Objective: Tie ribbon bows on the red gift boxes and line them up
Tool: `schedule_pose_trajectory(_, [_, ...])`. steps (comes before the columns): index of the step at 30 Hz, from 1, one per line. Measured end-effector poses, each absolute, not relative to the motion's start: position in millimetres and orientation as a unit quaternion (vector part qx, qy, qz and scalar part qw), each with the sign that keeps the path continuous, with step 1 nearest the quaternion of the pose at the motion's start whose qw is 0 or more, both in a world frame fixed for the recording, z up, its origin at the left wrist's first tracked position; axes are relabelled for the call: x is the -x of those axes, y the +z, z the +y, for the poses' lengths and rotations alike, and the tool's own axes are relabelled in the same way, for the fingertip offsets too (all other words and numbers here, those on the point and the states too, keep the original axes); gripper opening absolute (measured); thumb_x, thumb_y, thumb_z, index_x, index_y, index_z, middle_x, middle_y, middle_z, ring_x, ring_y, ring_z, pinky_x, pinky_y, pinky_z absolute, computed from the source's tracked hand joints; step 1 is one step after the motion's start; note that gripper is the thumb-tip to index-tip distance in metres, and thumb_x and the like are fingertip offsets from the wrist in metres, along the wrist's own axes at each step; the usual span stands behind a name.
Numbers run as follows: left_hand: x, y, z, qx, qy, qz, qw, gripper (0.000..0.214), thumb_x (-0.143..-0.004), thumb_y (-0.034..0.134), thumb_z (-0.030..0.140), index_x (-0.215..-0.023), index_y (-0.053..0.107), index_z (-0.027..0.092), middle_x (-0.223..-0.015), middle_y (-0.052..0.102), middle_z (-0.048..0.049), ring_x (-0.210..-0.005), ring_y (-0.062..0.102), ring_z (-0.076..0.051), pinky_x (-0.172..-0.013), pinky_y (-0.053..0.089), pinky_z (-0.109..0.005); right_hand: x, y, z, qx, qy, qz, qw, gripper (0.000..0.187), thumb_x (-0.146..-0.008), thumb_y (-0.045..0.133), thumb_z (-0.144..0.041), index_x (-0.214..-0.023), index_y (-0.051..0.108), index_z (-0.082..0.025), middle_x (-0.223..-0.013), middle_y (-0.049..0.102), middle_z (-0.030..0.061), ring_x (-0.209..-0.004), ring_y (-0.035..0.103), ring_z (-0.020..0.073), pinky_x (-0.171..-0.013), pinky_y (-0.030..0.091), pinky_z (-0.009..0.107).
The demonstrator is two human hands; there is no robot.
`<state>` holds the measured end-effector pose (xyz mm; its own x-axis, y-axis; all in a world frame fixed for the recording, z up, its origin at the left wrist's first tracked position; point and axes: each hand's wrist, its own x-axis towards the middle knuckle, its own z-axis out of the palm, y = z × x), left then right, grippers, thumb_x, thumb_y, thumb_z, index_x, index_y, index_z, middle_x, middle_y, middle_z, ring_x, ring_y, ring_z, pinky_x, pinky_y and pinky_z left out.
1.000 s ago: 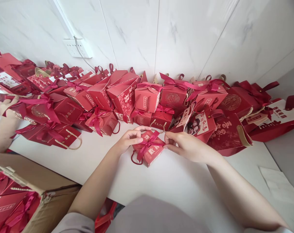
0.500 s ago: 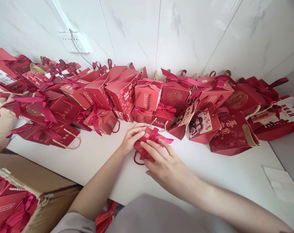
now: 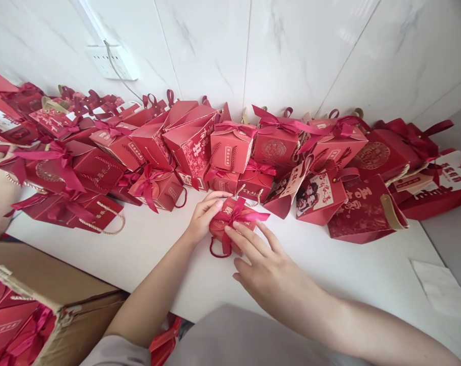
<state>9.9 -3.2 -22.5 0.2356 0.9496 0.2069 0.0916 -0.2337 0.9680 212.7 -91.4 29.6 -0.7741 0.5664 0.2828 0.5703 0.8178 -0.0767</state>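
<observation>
A small red gift box [image 3: 219,232] with a dark red cord handle sits on the white table before me. A pink-red ribbon bow [image 3: 236,216] is tied across its top. My left hand [image 3: 204,216] grips the box at its far left corner, thumb on the near side and fingers reaching along the back. My right hand [image 3: 261,254] rests its fingertips on the bow's right side, fingers spread and stretched out, not wrapped round anything. The box's back side is hidden by my left fingers.
Rows of red gift boxes [image 3: 232,145] with bows and cords line the tiled wall. An open cardboard carton [image 3: 55,277] with more red boxes stands at lower left. Another person's arm [image 3: 1,198] shows at the left edge. A white paper sheet [image 3: 439,284] lies on the right.
My right hand has drawn back a little to the right and down, uncovering more of the bow and box top. My left hand stays on the box.
</observation>
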Motion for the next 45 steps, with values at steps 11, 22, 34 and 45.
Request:
schedule_pose_trajectory(11, [-11.5, -22.2, -3.5, -0.629, 0.462, 0.418, 0.464, 0.033, -0.097, 0.05, 0.039, -0.093, 0.075, 0.019, -0.127, 0.062, -0.0099, -0.123, 0.056, -0.026, -0.113, 0.038, -0.041, -210.3, 17.7, -91.2, 0.268, 0.041, -0.953, 0.133, 0.046, -0.099, 0.051, -0.026, -0.14, 0.051, -0.005, -0.152, 0.046, 0.0175, -0.143, 0.038, 0.0313, -0.117, 0.032, 0.06])
schedule_pose_trajectory(22, [-8.4, -24.6, -1.1, -0.625, 0.464, 0.412, 0.473, 0.032, -0.097, 0.05, 0.039, -0.101, 0.076, 0.02, -0.129, 0.062, -0.0097, -0.124, 0.056, -0.027, -0.114, 0.037, -0.042, -238.5, 64.7, -76.0, 0.201, 0.201, -0.952, 0.112, 0.025, -0.094, 0.053, -0.014, -0.115, 0.067, -0.016, -0.121, 0.069, 0.0111, -0.112, 0.064, 0.0237, -0.099, 0.05, 0.039])
schedule_pose_trajectory(34, [-3.2, -13.7, -1.3, -0.666, 0.409, 0.411, 0.469, 0.031, -0.096, 0.052, 0.039, -0.081, 0.069, 0.018, -0.127, 0.063, -0.0097, -0.121, 0.057, -0.026, -0.109, 0.041, -0.042, -254.0, 75.6, -67.6, 0.215, 0.272, -0.937, 0.041, 0.017, -0.09, 0.06, -0.016, -0.104, 0.07, -0.019, -0.099, 0.07, 0.0069, -0.095, 0.065, 0.0236, -0.084, 0.051, 0.036])
schedule_pose_trajectory(45, [-6.6, 7.8, -13.2, -0.721, 0.308, 0.461, 0.415, 0.047, -0.071, 0.081, 0.039, -0.069, 0.038, 0.02, -0.129, 0.059, -0.0094, -0.122, 0.057, -0.028, -0.104, 0.044, -0.041, -257.8, 74.5, -64.6, 0.205, 0.378, -0.903, -0.024, 0.023, -0.087, 0.066, -0.023, -0.109, 0.072, -0.021, -0.102, 0.074, 0.0055, -0.099, 0.067, 0.0257, -0.086, 0.05, 0.037])
